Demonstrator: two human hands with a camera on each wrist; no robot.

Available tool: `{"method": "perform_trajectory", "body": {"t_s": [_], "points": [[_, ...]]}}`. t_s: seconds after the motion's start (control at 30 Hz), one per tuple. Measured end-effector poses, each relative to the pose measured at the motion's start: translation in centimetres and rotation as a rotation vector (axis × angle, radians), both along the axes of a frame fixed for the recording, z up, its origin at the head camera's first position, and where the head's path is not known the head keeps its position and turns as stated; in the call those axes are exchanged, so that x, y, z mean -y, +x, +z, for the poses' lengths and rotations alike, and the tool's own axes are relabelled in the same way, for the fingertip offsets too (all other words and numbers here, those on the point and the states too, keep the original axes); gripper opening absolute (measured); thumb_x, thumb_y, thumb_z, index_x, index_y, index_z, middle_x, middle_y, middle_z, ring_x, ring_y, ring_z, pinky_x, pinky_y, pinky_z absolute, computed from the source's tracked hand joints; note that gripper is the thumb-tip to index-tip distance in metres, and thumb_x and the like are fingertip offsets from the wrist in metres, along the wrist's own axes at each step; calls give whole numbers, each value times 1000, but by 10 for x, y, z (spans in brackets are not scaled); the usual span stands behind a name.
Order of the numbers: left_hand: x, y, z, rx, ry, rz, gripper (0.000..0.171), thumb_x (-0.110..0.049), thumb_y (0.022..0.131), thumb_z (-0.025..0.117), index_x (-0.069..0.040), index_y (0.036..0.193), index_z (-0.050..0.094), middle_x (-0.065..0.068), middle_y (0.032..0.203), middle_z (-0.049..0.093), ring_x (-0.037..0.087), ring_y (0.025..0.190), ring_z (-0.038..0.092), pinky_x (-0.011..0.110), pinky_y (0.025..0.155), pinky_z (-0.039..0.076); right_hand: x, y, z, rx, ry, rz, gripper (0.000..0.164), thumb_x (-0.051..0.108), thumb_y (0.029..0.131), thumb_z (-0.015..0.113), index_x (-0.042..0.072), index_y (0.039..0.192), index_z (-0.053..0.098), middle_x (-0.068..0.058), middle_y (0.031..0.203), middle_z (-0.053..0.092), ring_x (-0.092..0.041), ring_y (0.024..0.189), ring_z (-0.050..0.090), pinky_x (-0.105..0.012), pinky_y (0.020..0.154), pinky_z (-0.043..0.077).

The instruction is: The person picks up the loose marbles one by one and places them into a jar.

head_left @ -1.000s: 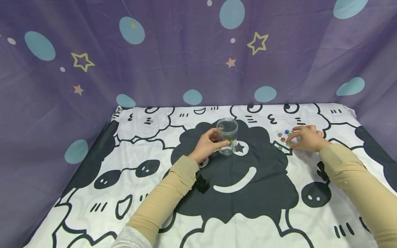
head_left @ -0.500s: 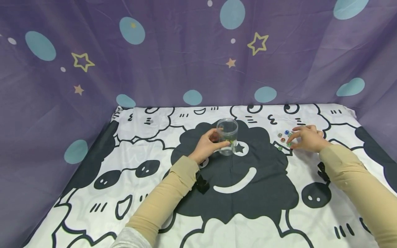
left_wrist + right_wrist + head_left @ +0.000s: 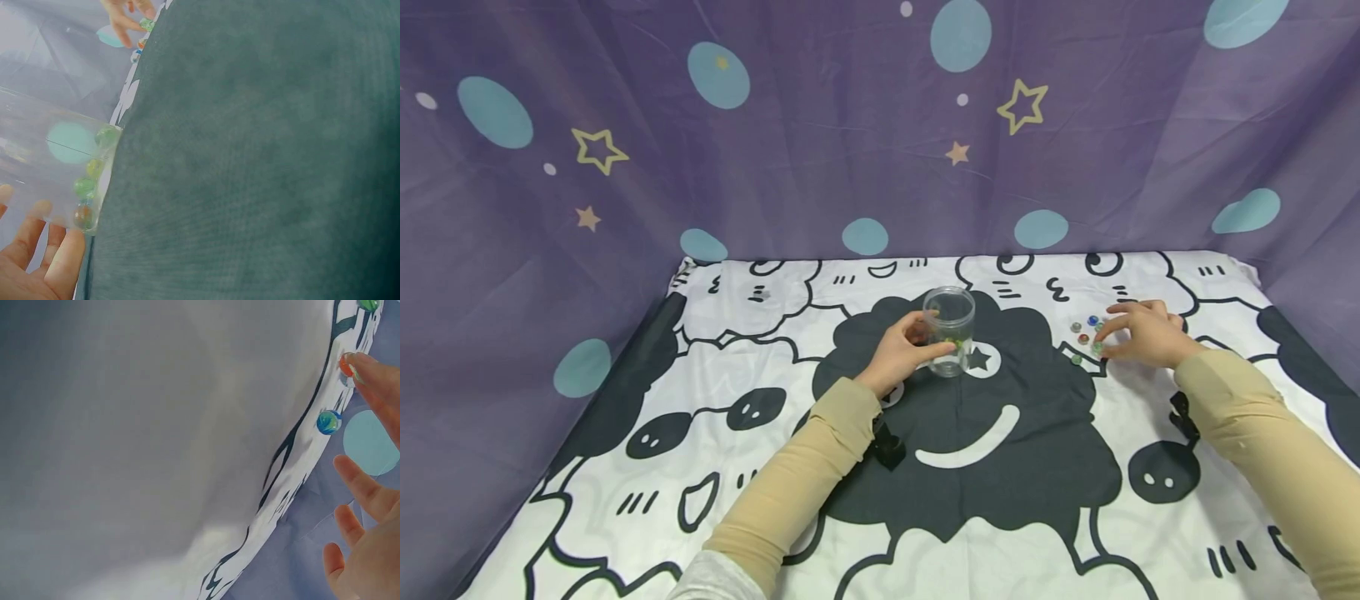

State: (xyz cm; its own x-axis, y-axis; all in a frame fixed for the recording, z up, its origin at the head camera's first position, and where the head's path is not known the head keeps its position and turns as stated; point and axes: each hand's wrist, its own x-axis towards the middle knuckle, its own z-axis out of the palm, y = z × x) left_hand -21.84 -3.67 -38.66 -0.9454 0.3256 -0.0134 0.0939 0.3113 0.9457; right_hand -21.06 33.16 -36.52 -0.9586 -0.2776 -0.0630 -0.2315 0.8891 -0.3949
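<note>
My left hand point(image 3: 901, 352) grips a clear plastic jar point(image 3: 951, 312) standing upright on the dark part of the cloth, thumb on the near side and fingers behind. Several green, yellow and orange marbles point(image 3: 83, 186) lie at the jar's bottom in the left wrist view. To the right, my right hand point(image 3: 1150, 335) pinches a green marble point(image 3: 147, 24) between thumb and index finger, close over the cloth. Its other fingers are spread apart in the right wrist view. Loose beside it are a blue marble point(image 3: 1092, 320), a red marble point(image 3: 1083, 339) and several others.
A white cloth point(image 3: 1000, 558) with black cartoon shapes covers the table. Behind it hangs a purple curtain point(image 3: 820, 167) with stars and spots. Black straps with small black devices point(image 3: 889, 447) sit at both wrists.
My right thumb and index finger have drawn closer around the green marble, and the right hand has shifted very slightly. The left hand and the jar stay in place.
</note>
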Motion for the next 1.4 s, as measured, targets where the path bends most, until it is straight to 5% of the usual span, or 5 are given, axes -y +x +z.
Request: {"method": "perform_trajectory", "body": {"t_s": [1.4], "points": [[0, -1, -2, -4, 20, -4, 58, -25, 81, 76, -23, 133, 51, 5, 121, 59, 24, 121, 52, 37, 99, 49, 48, 3, 16, -95, -120, 101, 16, 11, 77, 77, 8, 93, 75, -30, 136, 41, -57, 121, 21, -69, 84, 24]]}}
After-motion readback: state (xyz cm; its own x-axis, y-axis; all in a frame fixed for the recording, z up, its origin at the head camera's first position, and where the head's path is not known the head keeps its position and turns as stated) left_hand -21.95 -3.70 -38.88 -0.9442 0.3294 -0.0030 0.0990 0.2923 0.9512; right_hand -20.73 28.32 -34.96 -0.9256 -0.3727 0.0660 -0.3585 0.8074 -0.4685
